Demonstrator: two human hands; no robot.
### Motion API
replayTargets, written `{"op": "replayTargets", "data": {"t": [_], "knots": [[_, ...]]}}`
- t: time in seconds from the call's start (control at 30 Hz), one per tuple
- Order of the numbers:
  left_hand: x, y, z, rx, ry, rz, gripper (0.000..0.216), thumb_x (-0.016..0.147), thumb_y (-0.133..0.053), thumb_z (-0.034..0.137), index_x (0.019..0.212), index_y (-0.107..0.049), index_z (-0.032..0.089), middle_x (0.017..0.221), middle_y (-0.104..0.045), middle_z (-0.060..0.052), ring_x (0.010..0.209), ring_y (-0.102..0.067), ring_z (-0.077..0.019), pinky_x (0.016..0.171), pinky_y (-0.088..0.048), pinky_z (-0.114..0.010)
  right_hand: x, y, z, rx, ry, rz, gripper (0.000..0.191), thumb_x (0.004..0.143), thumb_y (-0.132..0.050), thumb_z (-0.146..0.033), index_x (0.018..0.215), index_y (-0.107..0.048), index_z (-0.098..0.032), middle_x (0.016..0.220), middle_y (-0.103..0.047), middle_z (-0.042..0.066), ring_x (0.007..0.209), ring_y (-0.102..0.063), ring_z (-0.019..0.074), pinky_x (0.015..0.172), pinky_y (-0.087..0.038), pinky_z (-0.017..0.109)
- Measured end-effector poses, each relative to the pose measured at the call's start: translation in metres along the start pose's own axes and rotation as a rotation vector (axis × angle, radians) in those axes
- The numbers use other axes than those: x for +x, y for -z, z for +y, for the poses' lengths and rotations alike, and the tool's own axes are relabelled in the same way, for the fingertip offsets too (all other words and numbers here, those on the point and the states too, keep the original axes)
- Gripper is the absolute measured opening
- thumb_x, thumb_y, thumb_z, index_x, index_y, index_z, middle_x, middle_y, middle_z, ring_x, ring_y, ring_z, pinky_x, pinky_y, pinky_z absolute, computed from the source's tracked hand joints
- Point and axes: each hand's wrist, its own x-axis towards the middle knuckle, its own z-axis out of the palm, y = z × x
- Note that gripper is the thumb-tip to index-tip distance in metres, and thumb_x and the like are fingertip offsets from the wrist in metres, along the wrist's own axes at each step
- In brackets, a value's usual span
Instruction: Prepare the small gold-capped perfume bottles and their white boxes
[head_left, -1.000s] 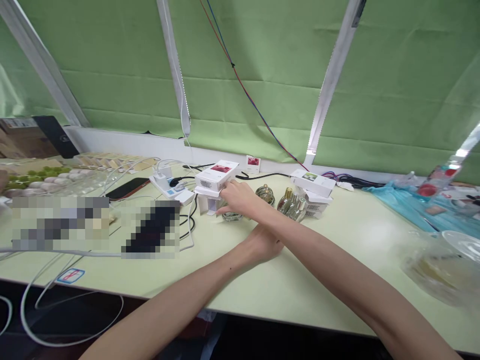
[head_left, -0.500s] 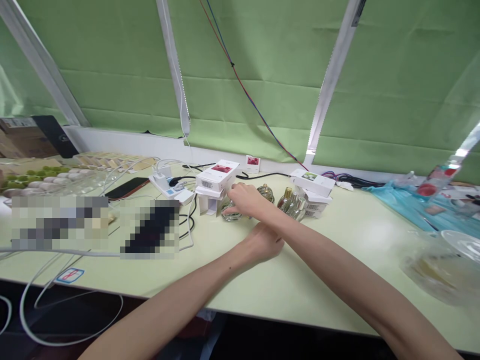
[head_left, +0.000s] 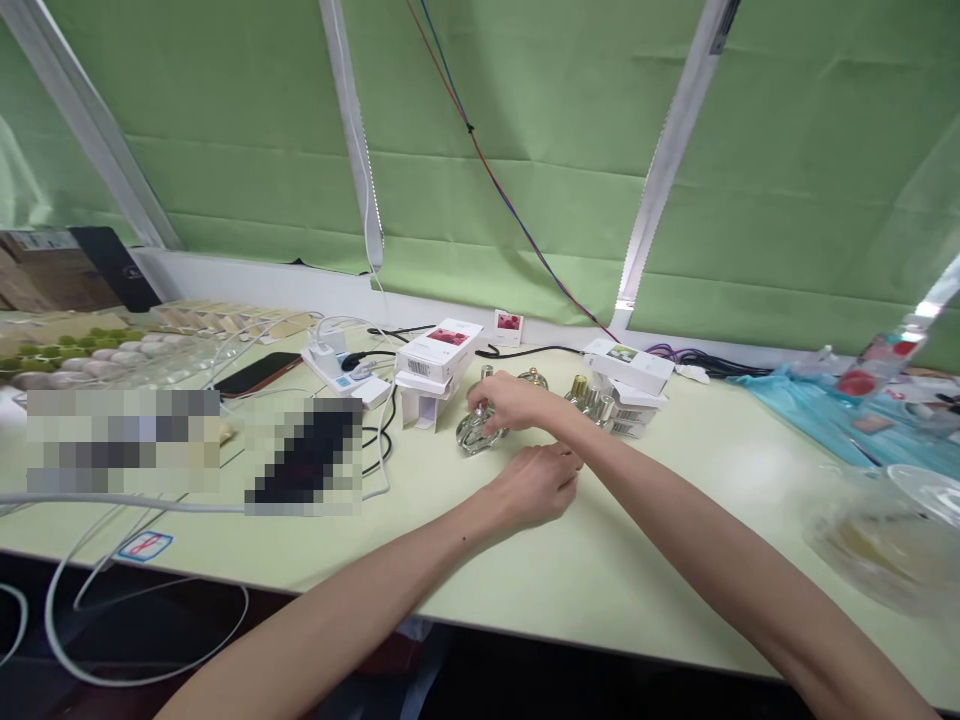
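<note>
- Right hand (head_left: 514,402): positioned left of centre, palm down. Thumb and fingers pinch the upper part of a clear glass bottle (head_left: 472,438); the exact contact points are partly covered by the fingers.
- Glass bottle: located on the pale table (head_left: 360,560), in front and to the right of the left-hand box stack. Its faceted body leans; whether its base bears fully on the surface cannot be determined.
- Left hand (head_left: 536,487): located low over the table, below the right wrist, fingers curled. The fingertips are concealed; whether they grip anything cannot be determined.
- Forearms: crossed in view, with the right wrist above and beyond the left hand.
- Gold-topped bottle (head_left: 535,378): located behind the right hand, partly hidden by it.
- Gold-capped bottle (head_left: 579,390): located beyond the right forearm, beside the right-hand box stack.
- Left-hand stack: white box with a red picture (head_left: 439,350), resting on an open white carton (head_left: 420,405).
- Right-hand stack: white box with a green picture (head_left: 628,366), resting on a second white carton (head_left: 634,410).
- Power strip (head_left: 345,375): located left of the left-hand stack, plugs inserted.
</note>
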Motion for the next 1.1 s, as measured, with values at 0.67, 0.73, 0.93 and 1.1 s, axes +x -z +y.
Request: {"op": "replayTargets", "data": {"t": [0.67,0.73,0.93,1.1], "knots": [[0.000,-0.002,-0.001,0.009,-0.120,0.057,0.017,0.090,-0.044,0.018,0.080,-0.057,0.018,0.089,-0.064,-0.005,0.063,-0.052,-0.0147,0.051,-0.029,-0.032,-0.011,-0.009,0.019,0.105,-0.044,0.095,0.022,0.082,-0.075,-0.022,0.103,-0.073,-0.016,0.099,-0.073,0.008,0.081,-0.066,0.0169,0.068,-0.044,0.023],[0.000,-0.001,-0.001,0.004,-0.118,0.048,0.016,0.089,-0.044,0.017,0.080,-0.057,0.018,0.087,-0.063,-0.005,0.063,-0.053,-0.0149,0.052,-0.031,-0.031,-0.007,-0.013,0.019,0.142,-0.052,0.129,0.027,0.084,-0.073,-0.020,0.111,-0.072,-0.016,0.101,-0.073,0.009,0.082,-0.067,0.0167,0.068,-0.045,0.023],[0.001,0.000,-0.002,0.013,-0.093,0.049,0.019,0.091,-0.043,0.019,0.078,-0.057,0.017,0.087,-0.063,-0.006,0.066,-0.056,-0.0161,0.054,-0.033,-0.033,-0.010,-0.010,0.021,0.231,-0.058,0.206,0.035,0.086,-0.069,-0.016,0.121,-0.068,-0.014,0.108,-0.074,0.011,0.094,-0.069,0.0181,0.077,-0.050,0.024],[0.001,0.000,-0.002,0.032,-0.066,0.100,0.020,0.092,-0.043,0.019,0.077,-0.057,0.018,0.089,-0.065,-0.006,0.067,-0.057,-0.0170,0.056,-0.034,-0.033,-0.032,0.009,0.023,0.136,-0.084,0.288,0.027,0.090,-0.066,-0.024,0.115,-0.070,-0.015,0.110,-0.073,0.010,0.093,-0.069,0.0184,0.078,-0.049,0.026]]}}
